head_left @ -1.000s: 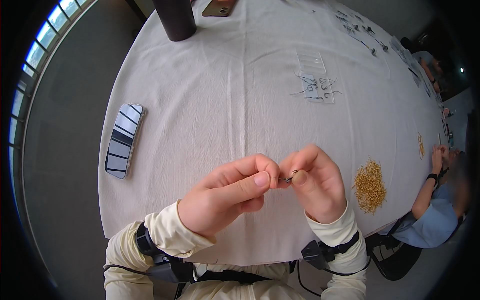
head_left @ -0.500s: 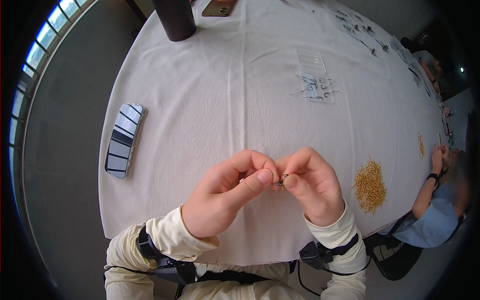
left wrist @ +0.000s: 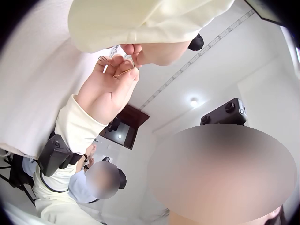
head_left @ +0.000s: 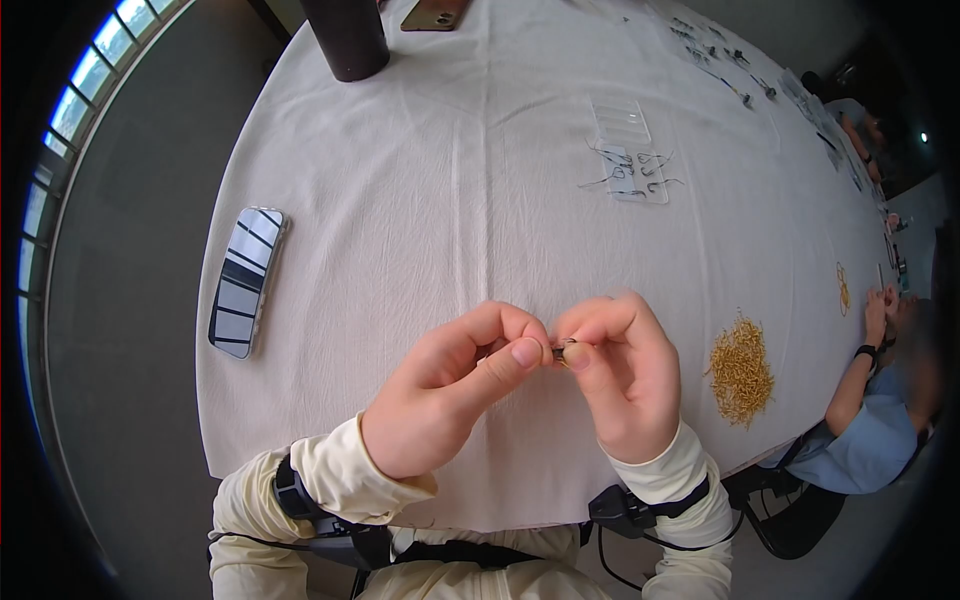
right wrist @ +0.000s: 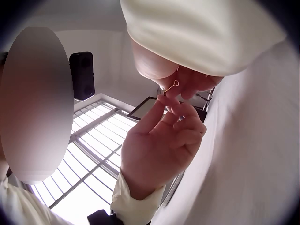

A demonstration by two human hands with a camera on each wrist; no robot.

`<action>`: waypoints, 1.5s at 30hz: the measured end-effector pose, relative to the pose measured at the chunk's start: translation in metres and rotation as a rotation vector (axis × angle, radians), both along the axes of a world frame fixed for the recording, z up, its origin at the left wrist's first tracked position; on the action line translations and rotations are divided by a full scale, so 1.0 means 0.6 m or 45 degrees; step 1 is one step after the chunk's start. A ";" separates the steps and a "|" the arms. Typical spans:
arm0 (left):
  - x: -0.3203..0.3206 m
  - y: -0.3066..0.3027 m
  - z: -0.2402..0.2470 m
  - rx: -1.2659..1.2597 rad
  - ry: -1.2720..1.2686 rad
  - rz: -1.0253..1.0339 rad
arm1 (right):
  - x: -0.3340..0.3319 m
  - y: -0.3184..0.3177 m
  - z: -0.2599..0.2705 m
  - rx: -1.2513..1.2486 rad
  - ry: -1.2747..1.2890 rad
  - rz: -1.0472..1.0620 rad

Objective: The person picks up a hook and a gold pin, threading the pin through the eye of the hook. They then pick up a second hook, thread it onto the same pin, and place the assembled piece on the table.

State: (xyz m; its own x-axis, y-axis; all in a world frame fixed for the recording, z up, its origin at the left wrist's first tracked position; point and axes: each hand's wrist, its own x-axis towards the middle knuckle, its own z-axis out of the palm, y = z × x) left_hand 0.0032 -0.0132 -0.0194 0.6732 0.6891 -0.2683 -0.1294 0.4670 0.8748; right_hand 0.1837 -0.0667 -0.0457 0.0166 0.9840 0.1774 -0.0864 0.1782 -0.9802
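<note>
Just above the near part of the table, my hands meet fingertip to fingertip. The right hand (head_left: 630, 375) pinches a small dark hook (head_left: 560, 353) between thumb and forefinger; its curved wire (left wrist: 101, 58) sticks out past the fingers in the left wrist view. At the meeting point the left hand (head_left: 440, 395) pinches with thumb and forefinger. A thin gold pin with a round eye (right wrist: 176, 83) runs from the left fingertips towards the right hand. Fingers hide most of both pieces. I cannot tell whether pin and hook are joined.
A pile of small gold pieces (head_left: 740, 372) lies right of my hands. Farther off, an open clear box (head_left: 655, 190) holds several dark hooks. A phone (head_left: 247, 283) lies at left, near a dark cup (head_left: 345, 45) at the back. Another person's arm (head_left: 850, 385) is at far right.
The right hand has moved slightly left, and my fingertips are closer together. The gold piece hanging below the fingers half a second ago is now mostly hidden in the head view.
</note>
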 end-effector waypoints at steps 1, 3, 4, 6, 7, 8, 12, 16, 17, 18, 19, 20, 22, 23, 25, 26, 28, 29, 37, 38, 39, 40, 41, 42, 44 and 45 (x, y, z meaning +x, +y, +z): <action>0.000 -0.001 0.000 0.000 0.000 0.000 | -0.001 0.001 -0.002 0.147 -0.228 -0.083; 0.000 -0.002 -0.001 -0.011 -0.006 0.019 | -0.001 0.004 0.000 0.293 -0.456 -0.165; 0.000 -0.002 0.000 -0.011 -0.006 0.020 | 0.000 0.007 0.004 0.445 -0.633 -0.222; 0.000 -0.002 0.004 -0.038 -0.003 0.024 | 0.001 0.010 0.010 0.598 -0.809 -0.279; 0.000 -0.002 0.004 -0.038 -0.003 0.024 | 0.002 0.010 0.012 0.672 -0.896 -0.294; 0.000 -0.003 0.004 -0.043 -0.011 0.024 | 0.003 0.010 0.012 0.747 -0.984 -0.310; 0.000 -0.004 0.004 -0.042 -0.029 0.031 | 0.001 0.010 0.010 0.853 -1.108 -0.339; 0.000 -0.008 -0.002 0.071 -0.004 0.051 | 0.002 0.009 0.013 0.908 -1.204 -0.358; 0.001 -0.009 -0.007 0.179 -0.008 0.070 | 0.002 0.008 0.013 0.921 -1.227 -0.355; 0.001 -0.010 -0.010 0.286 -0.010 0.089 | 0.002 0.008 0.013 0.921 -1.227 -0.356; 0.000 -0.010 -0.009 0.286 -0.011 0.089 | 0.002 0.007 0.013 0.929 -1.241 -0.366; -0.003 -0.009 -0.008 0.380 0.055 0.077 | 0.002 0.007 0.014 0.937 -1.255 -0.375; -0.007 -0.007 -0.005 0.474 0.121 0.064 | 0.001 0.006 0.017 0.926 -1.267 -0.393; -0.007 -0.006 -0.003 0.605 0.184 0.066 | 0.001 0.006 0.018 0.915 -1.279 -0.410; -0.006 -0.005 -0.001 0.737 0.247 0.066 | 0.001 0.004 0.018 0.905 -1.279 -0.429; -0.003 -0.005 0.000 0.990 0.298 0.140 | 0.001 0.004 0.018 0.895 -1.280 -0.447; 0.001 -0.005 -0.001 1.243 0.350 0.215 | 0.004 0.004 0.019 0.897 -1.289 -0.455; 0.002 -0.005 -0.004 1.406 0.396 0.257 | 0.004 0.004 0.020 0.899 -1.299 -0.463; 0.005 -0.005 -0.008 1.723 0.524 0.411 | 0.002 0.004 0.031 0.842 -1.249 -0.427; 0.006 -0.006 -0.008 1.734 0.529 0.433 | 0.002 0.004 0.030 0.834 -1.229 -0.426; 0.006 -0.006 -0.007 1.745 0.534 0.454 | 0.002 0.004 0.030 0.834 -1.228 -0.425; 0.006 -0.006 -0.007 1.745 0.535 0.454 | 0.003 0.004 0.031 0.828 -1.212 -0.411; 0.005 -0.006 -0.007 1.731 0.544 0.468 | 0.003 0.004 0.031 0.822 -1.195 -0.397; 0.005 -0.006 -0.007 1.718 0.552 0.481 | 0.003 0.005 0.030 0.823 -1.194 -0.397; 0.006 -0.005 -0.008 1.716 0.559 0.494 | 0.003 0.007 0.029 0.801 -1.184 -0.353; 0.006 -0.004 -0.009 1.714 0.565 0.506 | 0.002 0.007 0.029 0.802 -1.184 -0.352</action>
State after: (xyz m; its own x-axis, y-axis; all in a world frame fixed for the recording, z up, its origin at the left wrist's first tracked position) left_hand 0.0069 -0.0156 -0.0250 0.4195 0.6971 0.5814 0.3377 -0.7144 0.6129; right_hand 0.1849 -0.0623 -0.0281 -0.1768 0.6997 0.6922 0.7399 0.5583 -0.3754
